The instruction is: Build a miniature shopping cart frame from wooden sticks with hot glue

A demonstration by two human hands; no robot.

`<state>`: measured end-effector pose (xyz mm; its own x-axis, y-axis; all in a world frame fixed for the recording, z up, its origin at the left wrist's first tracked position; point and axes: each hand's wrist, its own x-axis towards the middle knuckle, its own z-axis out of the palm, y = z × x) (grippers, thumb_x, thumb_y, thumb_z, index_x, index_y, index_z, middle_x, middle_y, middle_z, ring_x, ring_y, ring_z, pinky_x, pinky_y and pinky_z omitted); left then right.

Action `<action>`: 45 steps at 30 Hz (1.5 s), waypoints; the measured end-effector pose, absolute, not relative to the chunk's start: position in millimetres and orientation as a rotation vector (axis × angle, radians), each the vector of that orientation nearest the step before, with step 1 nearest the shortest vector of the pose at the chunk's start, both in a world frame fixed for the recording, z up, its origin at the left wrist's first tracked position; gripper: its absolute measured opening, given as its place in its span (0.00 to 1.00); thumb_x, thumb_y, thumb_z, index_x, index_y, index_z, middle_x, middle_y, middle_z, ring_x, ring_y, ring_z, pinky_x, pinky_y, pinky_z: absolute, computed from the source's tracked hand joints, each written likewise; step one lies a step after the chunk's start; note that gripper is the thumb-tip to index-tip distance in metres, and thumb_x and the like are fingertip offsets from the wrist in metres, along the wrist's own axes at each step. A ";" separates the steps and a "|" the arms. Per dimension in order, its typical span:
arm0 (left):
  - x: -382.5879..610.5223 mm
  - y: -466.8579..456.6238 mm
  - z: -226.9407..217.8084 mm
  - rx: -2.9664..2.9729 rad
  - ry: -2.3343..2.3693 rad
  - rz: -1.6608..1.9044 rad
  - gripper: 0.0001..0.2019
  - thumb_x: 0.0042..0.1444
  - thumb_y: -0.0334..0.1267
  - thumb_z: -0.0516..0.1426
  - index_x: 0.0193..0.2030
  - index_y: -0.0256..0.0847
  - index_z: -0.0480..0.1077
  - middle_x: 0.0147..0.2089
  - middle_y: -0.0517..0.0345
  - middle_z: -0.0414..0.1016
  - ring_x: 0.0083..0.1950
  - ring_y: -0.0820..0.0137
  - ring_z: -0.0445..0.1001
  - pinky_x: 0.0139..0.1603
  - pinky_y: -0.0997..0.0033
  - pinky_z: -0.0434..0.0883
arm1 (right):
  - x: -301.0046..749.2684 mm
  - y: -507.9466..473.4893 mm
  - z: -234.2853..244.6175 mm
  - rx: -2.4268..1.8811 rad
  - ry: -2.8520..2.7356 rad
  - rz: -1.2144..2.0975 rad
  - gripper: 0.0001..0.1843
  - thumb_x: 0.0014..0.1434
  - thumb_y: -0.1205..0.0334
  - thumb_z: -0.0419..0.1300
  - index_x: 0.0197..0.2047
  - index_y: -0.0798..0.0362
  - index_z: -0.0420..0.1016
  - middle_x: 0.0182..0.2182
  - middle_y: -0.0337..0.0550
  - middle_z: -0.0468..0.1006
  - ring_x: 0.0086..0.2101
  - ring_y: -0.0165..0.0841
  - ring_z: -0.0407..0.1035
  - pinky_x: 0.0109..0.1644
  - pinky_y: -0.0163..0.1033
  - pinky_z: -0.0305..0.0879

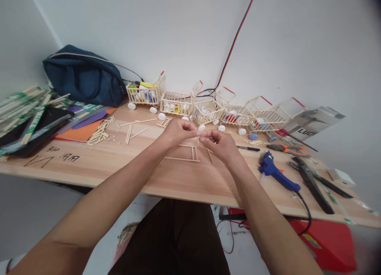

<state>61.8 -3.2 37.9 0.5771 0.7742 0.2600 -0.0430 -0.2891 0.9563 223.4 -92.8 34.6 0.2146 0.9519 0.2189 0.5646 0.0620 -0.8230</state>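
Observation:
My left hand (178,131) and my right hand (220,144) meet above the middle of the table, their fingertips pinched close together. Whatever lies between the fingers is too small to make out, though a thin pale sliver shows near the tips. Beneath them a ladder-like frame of thin wooden sticks (181,160) lies flat on the tabletop. Another pair of joined sticks (210,156) rests below my right hand. Just behind the hands stands a miniature shopping cart (205,111) built of sticks, with white round wheels.
More stick carts (144,94) line the wall. Loose sticks (102,131), coloured paper (70,133) and a blue bag (86,74) are on the left. On the right lie a blue glue gun (278,172), orange-handled pliers (287,149) and a black-handled tool (312,185). A red case (327,243) sits below.

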 end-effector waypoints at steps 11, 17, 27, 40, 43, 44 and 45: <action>61.1 -9.1 42.5 1.764 0.746 0.941 0.09 0.43 0.38 0.66 0.19 0.36 0.74 0.24 0.59 0.75 0.29 0.73 0.70 0.33 0.73 0.65 | 211.5 -86.4 31.5 -1.640 -1.521 0.373 0.10 0.52 0.54 0.61 0.31 0.52 0.74 0.25 0.39 0.74 0.25 0.29 0.61 0.30 0.36 0.56; 54.7 -0.1 41.5 1.876 0.745 0.775 0.05 0.44 0.37 0.64 0.24 0.37 0.78 0.25 0.58 0.78 0.30 0.71 0.72 0.34 0.72 0.65 | 215.4 -85.0 29.0 -1.680 -1.502 0.384 0.10 0.50 0.54 0.62 0.28 0.52 0.73 0.22 0.36 0.71 0.24 0.28 0.59 0.30 0.36 0.54; 49.3 3.3 24.4 2.425 1.059 0.470 0.02 0.43 0.31 0.64 0.24 0.39 0.75 0.29 0.54 0.75 0.32 0.66 0.69 0.33 0.69 0.58 | 233.0 -91.8 27.0 -1.452 -1.140 0.781 0.18 0.47 0.47 0.66 0.29 0.52 0.70 0.22 0.33 0.65 0.23 0.25 0.53 0.25 0.33 0.48; 47.0 -0.7 27.0 2.535 1.035 0.406 0.07 0.49 0.27 0.56 0.30 0.37 0.76 0.33 0.50 0.77 0.35 0.64 0.71 0.34 0.69 0.60 | 235.6 -98.4 36.6 -1.291 -1.099 0.844 0.17 0.49 0.48 0.67 0.28 0.51 0.67 0.22 0.32 0.59 0.23 0.25 0.51 0.26 0.34 0.45; 46.1 0.9 28.9 2.502 1.001 0.504 0.09 0.49 0.26 0.55 0.31 0.37 0.77 0.33 0.52 0.79 0.35 0.66 0.72 0.36 0.70 0.62 | 227.9 -100.8 37.3 -1.399 -1.216 0.762 0.16 0.51 0.49 0.64 0.28 0.52 0.69 0.22 0.33 0.61 0.23 0.26 0.52 0.27 0.35 0.47; 45.7 1.1 30.3 2.496 0.990 0.531 0.09 0.49 0.26 0.55 0.31 0.37 0.78 0.33 0.53 0.79 0.35 0.67 0.72 0.37 0.70 0.63 | 225.3 -101.2 37.4 -1.439 -1.254 0.724 0.15 0.51 0.49 0.64 0.28 0.52 0.69 0.22 0.33 0.62 0.24 0.26 0.53 0.28 0.35 0.48; 45.4 1.0 32.0 2.498 0.982 0.559 0.09 0.50 0.26 0.56 0.31 0.37 0.78 0.33 0.53 0.80 0.35 0.67 0.73 0.37 0.70 0.63 | 222.8 -101.5 37.4 -1.475 -1.294 0.688 0.14 0.51 0.50 0.63 0.28 0.52 0.69 0.22 0.34 0.63 0.24 0.26 0.54 0.29 0.36 0.49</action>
